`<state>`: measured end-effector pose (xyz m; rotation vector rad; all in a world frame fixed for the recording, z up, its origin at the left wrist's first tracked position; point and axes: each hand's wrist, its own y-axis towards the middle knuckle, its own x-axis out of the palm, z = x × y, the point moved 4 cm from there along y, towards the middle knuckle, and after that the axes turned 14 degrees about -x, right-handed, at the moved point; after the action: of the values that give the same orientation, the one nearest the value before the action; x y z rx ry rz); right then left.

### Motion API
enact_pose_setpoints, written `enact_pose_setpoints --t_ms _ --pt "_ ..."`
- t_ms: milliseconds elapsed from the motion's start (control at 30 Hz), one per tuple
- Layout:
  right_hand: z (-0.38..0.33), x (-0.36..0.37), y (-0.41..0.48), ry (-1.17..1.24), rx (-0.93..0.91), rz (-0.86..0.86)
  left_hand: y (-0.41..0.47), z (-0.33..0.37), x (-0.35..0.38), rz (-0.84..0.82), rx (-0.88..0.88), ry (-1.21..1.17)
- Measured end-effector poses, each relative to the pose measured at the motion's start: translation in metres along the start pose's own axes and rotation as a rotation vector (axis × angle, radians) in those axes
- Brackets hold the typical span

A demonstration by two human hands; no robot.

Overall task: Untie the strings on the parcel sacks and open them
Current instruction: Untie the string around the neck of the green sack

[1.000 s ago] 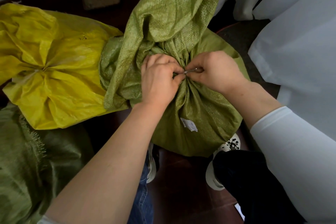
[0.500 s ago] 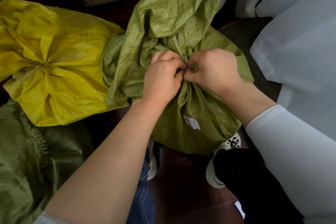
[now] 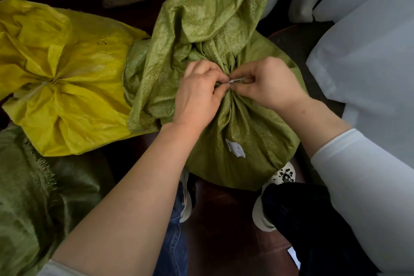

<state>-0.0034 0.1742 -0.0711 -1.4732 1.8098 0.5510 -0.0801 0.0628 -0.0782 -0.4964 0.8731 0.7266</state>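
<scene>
A green woven parcel sack (image 3: 242,132) stands on the floor in front of me, its neck gathered tight and its loose top flopped back. A thin pale string (image 3: 235,80) circles the neck. My left hand (image 3: 197,94) pinches the string at the knot, fingers curled. My right hand (image 3: 266,85) pinches the short string end just to the right of it. A yellow sack (image 3: 67,87) with a tied neck lies to the left.
A second green sack (image 3: 33,197) fills the lower left. White curtains (image 3: 367,51) hang on the right. My shoes (image 3: 282,177) and legs stand on the dark wooden floor (image 3: 219,231) just below the sack. A dark baseboard with a plate runs along the back.
Both hands stayed at the neck of the green sack. My right hand has pulled a short piece of string out to the right of the knot again.
</scene>
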Motion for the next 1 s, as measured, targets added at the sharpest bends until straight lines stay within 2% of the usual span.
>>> enact_pose_setpoints --t_ms 133,233,333,433,533,600,667,733,867,1000 --pt "-0.008 0.001 -0.001 -0.184 -0.134 -0.044 -0.002 -0.001 -0.001 -0.006 -0.001 0.008" --pt "-0.013 -0.003 0.001 -0.279 -0.098 -0.054 -0.001 0.000 -0.002 -0.013 -0.009 -0.016" --pt "-0.020 -0.008 0.001 -0.265 -0.074 -0.006 0.000 0.001 -0.002 -0.041 -0.004 -0.049" --pt "-0.013 -0.010 0.004 -0.044 0.031 0.046 0.000 0.002 -0.003 -0.054 0.004 -0.118" --pt "0.002 -0.008 0.005 0.371 0.156 0.168 0.001 0.003 -0.004 -0.042 -0.004 -0.237" --pt "0.010 -0.002 0.000 0.698 0.309 0.236 0.000 0.004 -0.003 -0.051 -0.016 -0.290" --pt "0.015 0.010 -0.005 0.960 0.465 0.200 -0.002 0.003 -0.001 -0.078 -0.030 -0.301" --pt "0.014 0.016 -0.007 0.987 0.496 0.132 -0.001 -0.002 -0.001 -0.094 -0.052 -0.276" --pt "0.010 0.007 -0.003 0.821 0.363 0.125 0.005 -0.009 -0.002 -0.095 -0.089 -0.240" --pt "0.013 0.008 -0.002 0.956 0.463 0.171 0.002 -0.004 -0.001 -0.100 -0.088 -0.188"
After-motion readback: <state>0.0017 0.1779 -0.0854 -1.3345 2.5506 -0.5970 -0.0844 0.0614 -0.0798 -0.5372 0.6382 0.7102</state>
